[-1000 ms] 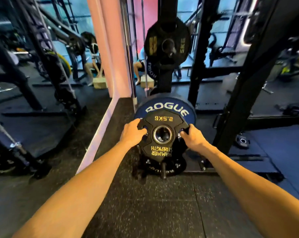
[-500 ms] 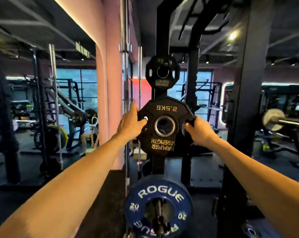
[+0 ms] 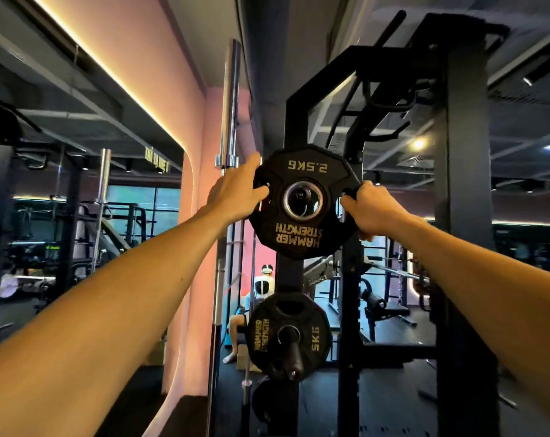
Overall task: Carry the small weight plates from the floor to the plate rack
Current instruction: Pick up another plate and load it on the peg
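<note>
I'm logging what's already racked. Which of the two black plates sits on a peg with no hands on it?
The lower plate, marked 5KG, hangs on its peg untouched. The upper 2.5KG plate is gripped by the left hand and right hand.

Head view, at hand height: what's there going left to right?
Chrome barbell → left hand → 2.5KG plate → right hand → black rack upright.

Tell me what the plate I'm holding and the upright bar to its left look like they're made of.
The 2.5 kg plate looks rubber- or urethane-coated: matte black with gold lettering, with a shiny metal ring round its hole. The bar looks like chromed or polished steel, with bright silver reflections.
</note>
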### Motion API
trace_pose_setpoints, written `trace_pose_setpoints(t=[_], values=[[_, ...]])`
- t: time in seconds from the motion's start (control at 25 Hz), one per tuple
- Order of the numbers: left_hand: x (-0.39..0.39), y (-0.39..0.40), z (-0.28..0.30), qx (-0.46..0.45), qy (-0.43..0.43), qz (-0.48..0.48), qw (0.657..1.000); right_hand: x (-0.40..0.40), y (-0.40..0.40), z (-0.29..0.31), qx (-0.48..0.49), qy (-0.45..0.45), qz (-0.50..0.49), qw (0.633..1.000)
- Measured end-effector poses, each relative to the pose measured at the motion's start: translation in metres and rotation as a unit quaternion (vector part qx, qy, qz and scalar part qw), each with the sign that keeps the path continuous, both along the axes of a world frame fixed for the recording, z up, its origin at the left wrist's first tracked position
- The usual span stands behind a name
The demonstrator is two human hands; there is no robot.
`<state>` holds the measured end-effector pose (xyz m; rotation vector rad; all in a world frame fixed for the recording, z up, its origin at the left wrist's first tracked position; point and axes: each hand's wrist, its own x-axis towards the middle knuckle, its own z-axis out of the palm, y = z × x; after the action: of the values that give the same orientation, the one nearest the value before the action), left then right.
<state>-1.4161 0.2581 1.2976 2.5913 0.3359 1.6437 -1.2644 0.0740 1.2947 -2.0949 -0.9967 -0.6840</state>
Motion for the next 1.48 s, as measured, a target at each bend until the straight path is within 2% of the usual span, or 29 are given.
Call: trace_pose_setpoints(t=[0.2, 0.4, 0.52, 0.64, 0.72, 0.88, 1.0, 1.08, 1.12, 1.2, 1.28, 1.36, 1.48], values=[[0.044, 0.044, 0.021, 0.024, 0.004, 0.026, 0.999, 0.043, 0.045, 0.022, -0.017, -0.022, -0.022, 0.999], [0.093, 0.079, 0.027, 0.032, 0.008, 0.023, 0.999, 0.095, 0.083, 0.029, 0.013, -0.002, -0.018, 1.000], [0.125, 0.102, 0.031, 0.059, 0.019, 0.094, 0.994, 0.125, 0.105, 0.030, -0.020, 0.004, -0.020, 1.000], [0.148, 0.122, 0.028, 0.102, 0.037, 0.191, 0.976, 0.148, 0.128, 0.025, -0.072, -0.024, -0.064, 0.995], [0.168, 0.136, 0.024, 0.090, 0.056, 0.199, 0.974, 0.164, 0.145, 0.024, -0.063, -0.026, -0.080, 0.994], [0.197, 0.164, 0.024, 0.042, 0.077, 0.122, 0.989, 0.190, 0.167, 0.024, -0.034, -0.018, -0.082, 0.996], [0.195, 0.160, 0.030, 0.035, 0.120, 0.155, 0.980, 0.195, 0.169, 0.026, -0.040, -0.016, -0.089, 0.995], [0.193, 0.148, 0.026, 0.015, 0.128, 0.176, 0.976, 0.192, 0.169, 0.025, -0.036, 0.040, -0.053, 0.997], [0.190, 0.141, 0.018, -0.004, 0.114, 0.172, 0.979, 0.190, 0.168, 0.021, -0.030, 0.071, -0.025, 0.997], [0.183, 0.132, -0.010, -0.055, 0.057, 0.130, 0.988, 0.183, 0.154, 0.003, -0.048, 0.075, 0.013, 0.996], [0.183, 0.126, -0.055, -0.113, 0.029, 0.094, 0.989, 0.177, 0.132, -0.026, -0.090, 0.063, 0.007, 0.994], [0.196, 0.107, -0.109, -0.139, 0.108, 0.061, 0.983, 0.175, 0.099, -0.063, -0.104, 0.098, -0.011, 0.990], [0.234, 0.050, -0.166, -0.120, 0.284, -0.027, 0.951, 0.184, 0.049, -0.130, -0.142, 0.155, -0.074, 0.975]])
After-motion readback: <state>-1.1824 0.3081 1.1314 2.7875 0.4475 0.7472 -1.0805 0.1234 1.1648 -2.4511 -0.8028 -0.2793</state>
